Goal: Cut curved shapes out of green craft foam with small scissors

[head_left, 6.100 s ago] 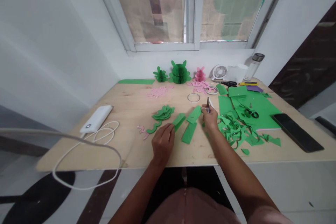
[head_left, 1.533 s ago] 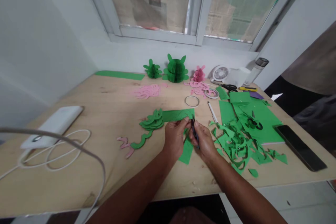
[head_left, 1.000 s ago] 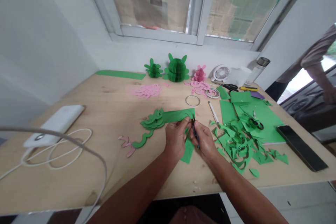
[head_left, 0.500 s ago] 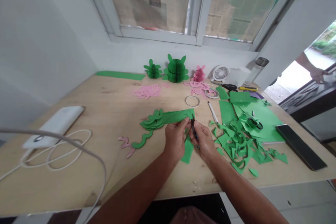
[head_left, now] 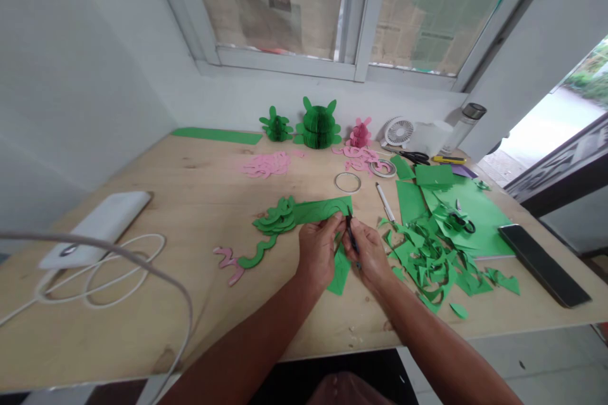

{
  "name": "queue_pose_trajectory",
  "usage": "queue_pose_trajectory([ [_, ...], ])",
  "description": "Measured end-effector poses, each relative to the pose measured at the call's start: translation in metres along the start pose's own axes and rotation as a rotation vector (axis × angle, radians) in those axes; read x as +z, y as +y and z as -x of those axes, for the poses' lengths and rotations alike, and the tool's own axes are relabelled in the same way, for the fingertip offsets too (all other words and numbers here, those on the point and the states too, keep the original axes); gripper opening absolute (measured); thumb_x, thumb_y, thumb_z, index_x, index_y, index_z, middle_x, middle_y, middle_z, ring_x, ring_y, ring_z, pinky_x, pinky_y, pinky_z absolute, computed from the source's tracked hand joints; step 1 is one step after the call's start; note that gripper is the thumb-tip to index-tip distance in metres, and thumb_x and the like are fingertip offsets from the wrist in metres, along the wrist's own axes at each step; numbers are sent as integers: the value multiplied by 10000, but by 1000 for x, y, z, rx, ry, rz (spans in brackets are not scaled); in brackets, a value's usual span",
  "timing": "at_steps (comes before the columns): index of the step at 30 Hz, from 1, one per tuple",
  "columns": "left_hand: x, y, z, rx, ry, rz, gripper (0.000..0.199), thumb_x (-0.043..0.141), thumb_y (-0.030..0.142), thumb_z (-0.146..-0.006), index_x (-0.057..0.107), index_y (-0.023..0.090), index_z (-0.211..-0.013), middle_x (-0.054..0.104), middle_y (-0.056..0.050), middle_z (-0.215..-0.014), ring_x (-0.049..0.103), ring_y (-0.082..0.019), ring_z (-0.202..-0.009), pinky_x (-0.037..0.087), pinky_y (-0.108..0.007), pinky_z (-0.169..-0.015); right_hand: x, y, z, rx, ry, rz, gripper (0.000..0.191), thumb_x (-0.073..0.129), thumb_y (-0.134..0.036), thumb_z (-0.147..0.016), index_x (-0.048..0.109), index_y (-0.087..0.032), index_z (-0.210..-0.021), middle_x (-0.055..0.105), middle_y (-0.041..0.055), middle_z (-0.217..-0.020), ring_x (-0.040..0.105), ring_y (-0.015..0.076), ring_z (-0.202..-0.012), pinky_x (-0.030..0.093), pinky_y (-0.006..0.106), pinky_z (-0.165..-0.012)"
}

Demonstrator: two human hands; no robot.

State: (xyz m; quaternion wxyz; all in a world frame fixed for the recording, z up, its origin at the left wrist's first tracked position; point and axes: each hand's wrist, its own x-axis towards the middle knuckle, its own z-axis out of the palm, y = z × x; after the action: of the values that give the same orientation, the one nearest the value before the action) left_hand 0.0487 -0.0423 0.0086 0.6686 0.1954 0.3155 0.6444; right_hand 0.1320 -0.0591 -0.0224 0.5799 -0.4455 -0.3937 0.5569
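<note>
Near the centre of the frame, a green paper strip (head_left: 308, 212) is pinched near its right end by the thumb and fingers of the left hand (head_left: 317, 250). A small dark tool (head_left: 352, 238) is gripped in the curled fingers of the right hand (head_left: 370, 250), its tip held at the strip's right end; whether its blades are parted cannot be made out. Below, a second green strip (head_left: 339, 275) is partly covered by the hands. The first strip's left end is met by a pile of wavy green cutouts (head_left: 276, 218). Right of centre, green scraps (head_left: 430, 266) are heaped beside green sheets (head_left: 491, 215), on which black-handled scissors (head_left: 463, 222) are laid. A white pen (head_left: 385, 202) is placed above the right hand. At the right, a dark phone (head_left: 544, 266) is set down.
</note>
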Motion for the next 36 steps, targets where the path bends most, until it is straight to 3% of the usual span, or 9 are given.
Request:
queue_pose_trajectory([
  [36,-4,2,-3,-63,-10,13,126,757,130,-552,640,149,-592,653,-2,-640,600,-107,-615,497,-238,-652,1,1,1,5,7,27,472,561,-602,-790,492,-189,-573,388,-66,-422,253,67,-361,145,248,-380],
])
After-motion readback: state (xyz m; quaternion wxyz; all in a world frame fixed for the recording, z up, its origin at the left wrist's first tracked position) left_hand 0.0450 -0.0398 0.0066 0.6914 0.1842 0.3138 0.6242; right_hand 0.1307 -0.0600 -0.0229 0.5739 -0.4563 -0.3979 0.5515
